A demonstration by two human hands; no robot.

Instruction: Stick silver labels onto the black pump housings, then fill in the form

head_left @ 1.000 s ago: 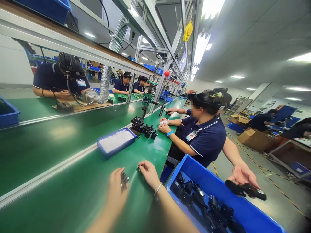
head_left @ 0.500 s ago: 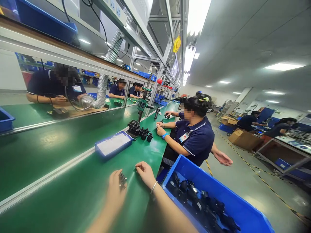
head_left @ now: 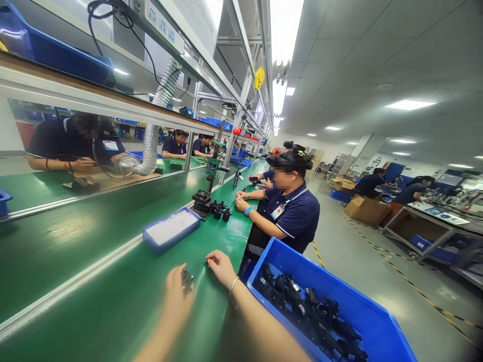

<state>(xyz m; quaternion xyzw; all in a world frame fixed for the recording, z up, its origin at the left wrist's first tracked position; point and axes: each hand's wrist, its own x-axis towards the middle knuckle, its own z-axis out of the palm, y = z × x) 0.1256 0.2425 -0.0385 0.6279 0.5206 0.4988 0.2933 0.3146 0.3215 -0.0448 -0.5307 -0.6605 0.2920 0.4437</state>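
Above the green worktop (head_left: pixel 124 296), my left hand (head_left: pixel 176 294) is closed around a small dark part (head_left: pixel 186 279) with short posts on it, too blurred to name more exactly. My right hand (head_left: pixel 221 266) hovers a little to the right, its thumb and fingertips pinched together. Whatever those fingertips hold, if anything, is too small to make out. Beside my right forearm stands a blue bin (head_left: pixel 339 266) with several black plastic parts (head_left: pixel 313 311) in it.
Ahead lies a blue tray (head_left: pixel 171 229) lined with white. Behind it stands a small hand press (head_left: pixel 207 193) with black parts (head_left: pixel 221 210) beside it. A co-worker (head_left: pixel 294 206) sits at the right edge, hands over the worktop. A metal rail (head_left: pixel 75 276) runs along the left.
The view has turned slightly right, so the surroundings sit farther left. Both my hands keep nearly the same pose. The outstretched hand behind the co-worker is no longer seen there.
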